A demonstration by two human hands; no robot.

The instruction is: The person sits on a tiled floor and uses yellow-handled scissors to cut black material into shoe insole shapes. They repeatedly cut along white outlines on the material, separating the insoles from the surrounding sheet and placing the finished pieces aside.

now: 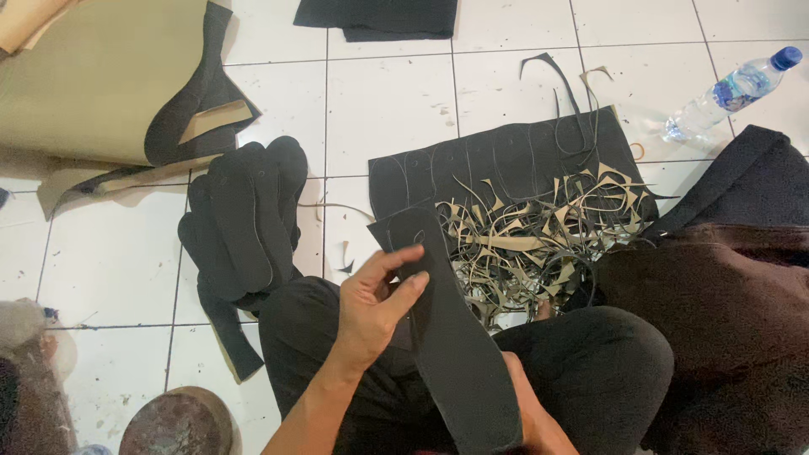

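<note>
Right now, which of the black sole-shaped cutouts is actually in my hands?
The long black sole piece slanting across your lap, pinched near its top by your left hand. The other cutouts lie stacked in a pile on the tiled floor, untouched.

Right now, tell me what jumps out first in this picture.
At centre, the left hand pinches a long black sole-shaped cutout over the lap. Behind it lies a tangle of tan and black scraps; a stack of black cutouts sits left, a water bottle top right.

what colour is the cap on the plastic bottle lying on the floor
Blue. The bottle cap shows at the top right of the head view, on the white tiled floor.
</note>
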